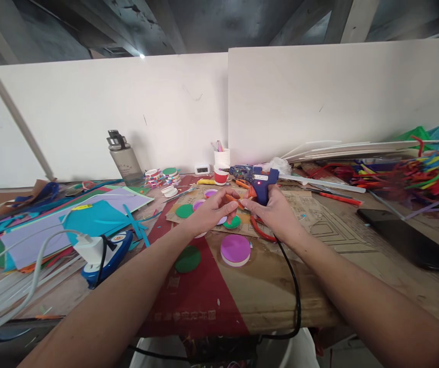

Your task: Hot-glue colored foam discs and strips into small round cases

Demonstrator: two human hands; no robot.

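Observation:
Both my hands meet over the cardboard work surface [319,230]. My left hand [214,209] is closed in a pinch on one end of a thin orange strip [236,201]. My right hand [275,212] is closed, pinching the other end of that strip, just in front of the blue glue gun [260,183]. The gun stands upright with a small red light on, and its black cord [294,286] runs toward me. Orange-handled scissors [261,232] lie under my right hand. Green [187,258] and purple [235,249] foam discs lie around my hands.
A power strip with a white plug [100,250] and coloured foam sheets [69,225] fill the left. A water bottle [124,158], white cup [221,157] and small rolls [161,176] stand by the wall. A black phone [407,237] and coloured strips [415,176] lie right.

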